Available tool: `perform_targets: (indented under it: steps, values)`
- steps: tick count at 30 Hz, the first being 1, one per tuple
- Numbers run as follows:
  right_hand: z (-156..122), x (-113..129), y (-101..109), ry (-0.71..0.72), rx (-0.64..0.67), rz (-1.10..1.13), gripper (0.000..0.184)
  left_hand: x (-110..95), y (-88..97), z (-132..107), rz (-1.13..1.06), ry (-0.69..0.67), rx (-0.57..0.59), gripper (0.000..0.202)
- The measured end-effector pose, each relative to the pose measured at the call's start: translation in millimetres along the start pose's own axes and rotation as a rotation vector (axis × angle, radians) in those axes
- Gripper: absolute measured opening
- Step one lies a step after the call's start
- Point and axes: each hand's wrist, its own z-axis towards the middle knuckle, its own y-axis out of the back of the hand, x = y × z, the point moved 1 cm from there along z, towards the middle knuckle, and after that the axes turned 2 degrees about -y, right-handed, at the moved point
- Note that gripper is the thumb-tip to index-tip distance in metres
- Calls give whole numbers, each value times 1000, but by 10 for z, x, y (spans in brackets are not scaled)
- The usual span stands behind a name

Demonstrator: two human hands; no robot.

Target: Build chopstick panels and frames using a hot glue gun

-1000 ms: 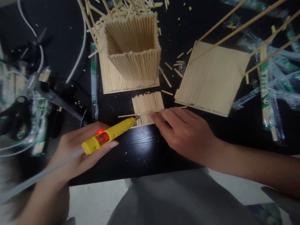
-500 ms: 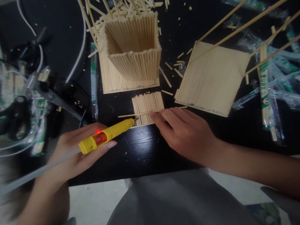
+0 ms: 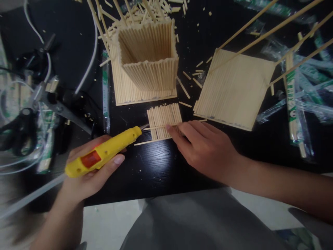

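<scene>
My left hand (image 3: pixel 96 166) is wrapped round a yellow hot glue gun (image 3: pixel 104 152), with a long whitish glue stick (image 3: pixel 39 191) running out of its back. The gun's metal tip is at the left edge of a small panel of short wooden sticks (image 3: pixel 163 113), close to a thin wooden stick (image 3: pixel 157 127) lying across it. My right hand (image 3: pixel 205 146) is closed over the panel's right side, fingertips pressing that crosswise stick down. Along the panel's near edge lies a second thin stick (image 3: pixel 144 142). The right fingers hide part of the panel.
Behind the panel stands an open stick-walled box (image 3: pixel 153 74) on a stick base, with loose offcuts around it. A square stick panel (image 3: pixel 238 86) with long upright sticks is at the right. Pliers (image 3: pixel 62 111), scissors and cables lie left; wrapped chopsticks (image 3: pixel 291 104) lie right.
The glue gun has drawn back to the left, its tip moving from over the panel to the panel's left edge. My right hand stays in place on the crosswise stick.
</scene>
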Motion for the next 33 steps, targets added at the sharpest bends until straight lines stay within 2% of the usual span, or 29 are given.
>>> perform_targets:
  steps: [3,6,8,12,16,20,28,33]
  values:
    - [5,-1,-1,-7,5,12,19,-72,-100,27,-145,164,-60,15]
    - [6,-2,-2,-5,11,32,24,-229,-197,111,-421,302,-77,20]
    - [2,-1,-5,0,22,38,27,-345,-263,172,-530,336,-72,22]
    - [-14,3,-16,-8,33,38,30,-494,-411,239,-635,394,-137,25]
    - [-22,5,-24,-10,36,46,32,-540,-504,238,-601,406,-151,32]
    - [-18,0,-28,-6,40,43,33,-544,-495,217,-583,414,-159,35]
    - [-12,8,-25,-10,23,29,30,-543,-503,282,-555,357,-151,26]
    - [-12,4,-22,-12,16,27,29,-566,-521,318,-605,339,-101,25]
